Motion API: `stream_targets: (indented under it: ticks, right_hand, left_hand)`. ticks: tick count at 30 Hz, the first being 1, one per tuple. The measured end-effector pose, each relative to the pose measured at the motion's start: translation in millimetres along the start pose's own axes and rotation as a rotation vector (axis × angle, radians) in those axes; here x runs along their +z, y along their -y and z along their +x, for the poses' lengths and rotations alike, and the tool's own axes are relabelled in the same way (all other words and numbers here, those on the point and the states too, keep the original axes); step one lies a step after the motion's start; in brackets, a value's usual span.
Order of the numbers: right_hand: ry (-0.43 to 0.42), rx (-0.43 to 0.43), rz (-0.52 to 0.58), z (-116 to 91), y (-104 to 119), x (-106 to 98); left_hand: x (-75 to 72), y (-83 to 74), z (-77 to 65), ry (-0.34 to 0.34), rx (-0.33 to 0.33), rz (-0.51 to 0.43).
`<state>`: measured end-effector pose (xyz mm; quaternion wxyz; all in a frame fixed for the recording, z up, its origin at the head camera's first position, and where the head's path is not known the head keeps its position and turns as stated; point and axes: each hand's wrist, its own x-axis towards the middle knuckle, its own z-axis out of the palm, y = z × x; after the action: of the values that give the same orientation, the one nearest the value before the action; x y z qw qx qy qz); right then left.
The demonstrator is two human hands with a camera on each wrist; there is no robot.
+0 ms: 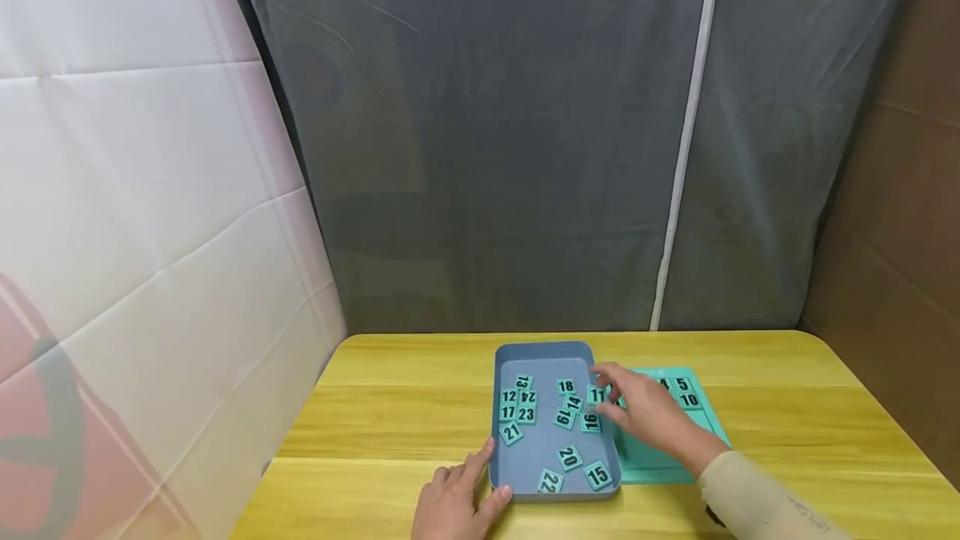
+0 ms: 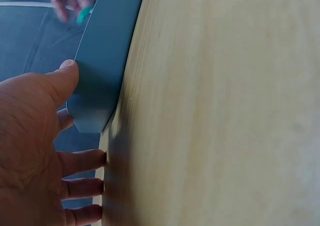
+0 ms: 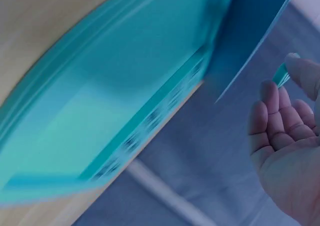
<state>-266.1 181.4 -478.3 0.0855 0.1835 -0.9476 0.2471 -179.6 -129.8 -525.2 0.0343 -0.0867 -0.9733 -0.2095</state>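
Note:
A blue-grey tray holds several loose teal number tiles, among them the 15 tile and the 20 tile. At its near left corner my left hand touches the walls with thumb and index finger, the other fingers spread. Over the tray's right wall, my right hand pinches the 11 number tile between thumb and index finger; that tile appears edge-on in the right wrist view. Partly behind this hand lies a teal number board with tiles along its far rows.
The wooden table carries tray and board side by side. A grey curtain hangs behind its far edge. White fabric stands at the left, a brown panel at the right.

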Motion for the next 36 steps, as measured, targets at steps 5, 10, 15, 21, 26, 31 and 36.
stream_targets:
  ticks: [5,10,15,21,26,31,36]
  right_hand:
    - [0.029,0.070,-0.078,-12.2,-32.7,-6.6]
    - [0.096,0.046,-0.131,-19.6,-40.1,4.0]
    - [0.103,0.059,-0.143,-21.2,-36.3,15.8]
    - [0.026,0.024,-0.171,-21.8,-34.2,22.0]
    - [-0.004,0.017,-0.176,-22.2,-36.7,24.2]
    - [-0.016,0.011,-0.185,-21.6,-39.4,26.9]
    - [-0.028,0.002,-0.180,-22.1,-38.1,27.5]
  left_hand:
    - [-1.0,2.4,0.9,0.018,-0.005,0.012]
    - [-1.4,2.5,2.2,0.029,-0.011,0.011]
    - [-0.3,0.9,1.6,0.033,-0.013,0.008]
    - [0.7,0.0,1.0,0.024,-0.002,0.011]
    - [0.9,-0.4,1.2,0.019,0.005,0.014]
    - [-0.1,-0.8,1.4,0.013,0.005,0.017]
    - [0.8,-0.1,1.5,0.014,0.003,0.019]
